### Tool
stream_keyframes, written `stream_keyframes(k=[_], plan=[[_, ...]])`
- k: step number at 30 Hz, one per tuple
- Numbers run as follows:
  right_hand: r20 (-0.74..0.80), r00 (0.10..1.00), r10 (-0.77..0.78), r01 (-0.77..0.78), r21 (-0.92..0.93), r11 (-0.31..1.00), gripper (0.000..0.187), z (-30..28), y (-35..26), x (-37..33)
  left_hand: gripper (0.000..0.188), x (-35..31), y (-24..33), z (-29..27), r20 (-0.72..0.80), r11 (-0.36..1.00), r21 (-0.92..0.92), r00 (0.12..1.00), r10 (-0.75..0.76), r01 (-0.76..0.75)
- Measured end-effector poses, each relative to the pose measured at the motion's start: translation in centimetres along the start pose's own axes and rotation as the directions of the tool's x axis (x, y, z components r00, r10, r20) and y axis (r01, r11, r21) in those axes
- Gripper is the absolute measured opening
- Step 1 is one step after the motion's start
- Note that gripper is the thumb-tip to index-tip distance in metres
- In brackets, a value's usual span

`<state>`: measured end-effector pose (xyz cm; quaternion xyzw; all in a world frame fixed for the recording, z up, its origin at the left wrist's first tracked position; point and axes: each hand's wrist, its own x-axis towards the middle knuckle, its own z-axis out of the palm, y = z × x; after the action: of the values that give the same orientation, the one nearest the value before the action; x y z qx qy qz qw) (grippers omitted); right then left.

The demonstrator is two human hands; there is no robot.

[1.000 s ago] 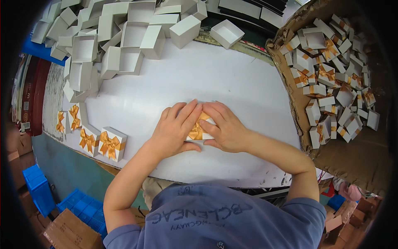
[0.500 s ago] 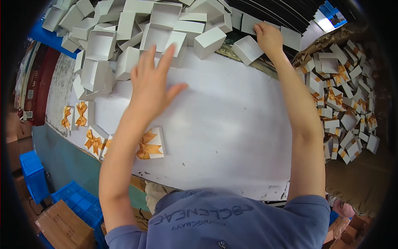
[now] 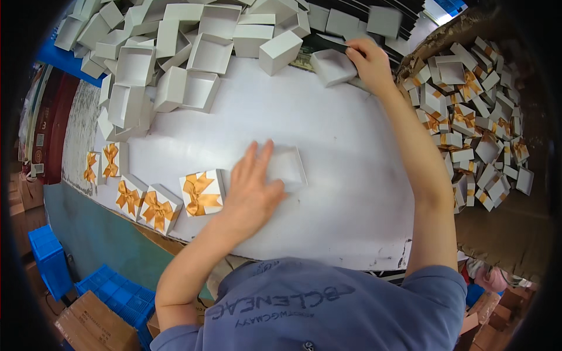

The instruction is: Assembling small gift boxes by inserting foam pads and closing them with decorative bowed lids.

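Fingers and thumb of my left hand (image 3: 253,190) span the left side of an open white box half (image 3: 291,165) on the worktable, covering that side. At the back right, my right hand (image 3: 372,65) has bent fingers pinched at the corner of a white box piece (image 3: 333,66), which is blurred and tilted; its inside does not show. Left of my left hand sits a white gift box with an orange bow (image 3: 202,192). Two more bowed boxes, one of them a white box (image 3: 160,209), lie in a row along the near left edge.
Open white box halves (image 3: 211,54) are heaped at the back left. Flat white pieces (image 3: 342,23) lie by a black slatted surface behind my right hand. A large brown carton (image 3: 497,225) at the right holds many bowed boxes. Blue crates (image 3: 111,292) stand on the floor, lower left.
My left hand has come down from the heap toward me, and an open box half now lies at it. My right hand has moved from the flat pieces to the nearby box piece.
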<state>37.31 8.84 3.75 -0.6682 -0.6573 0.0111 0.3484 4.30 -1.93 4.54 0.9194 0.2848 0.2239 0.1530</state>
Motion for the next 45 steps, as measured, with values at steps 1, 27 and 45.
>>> stream_keyframes(k=[1, 27, 45], plan=[[-0.111, 0.983, -0.149, 0.156, 0.064, 0.986, 0.016, -0.8, -0.7, -2.1, 0.022, -0.5, 0.9, 0.5, 0.066, 0.993, -0.119, 0.998, -0.009, 0.017], [0.414, 0.847, -0.334, 0.426, -0.153, 0.891, 0.051, -4.4, -6.8, -18.4, 0.047, -1.7, 0.9, 1.6, 0.174, 0.978, -0.107, 0.965, 0.197, -0.181], [-0.129, 0.974, 0.185, -0.218, -0.34, 0.915, 0.021, -11.4, 0.0, -12.2, 0.038, -4.0, -1.4, 1.0, 0.15, 0.961, -0.057, 0.95, 0.275, -0.269]])
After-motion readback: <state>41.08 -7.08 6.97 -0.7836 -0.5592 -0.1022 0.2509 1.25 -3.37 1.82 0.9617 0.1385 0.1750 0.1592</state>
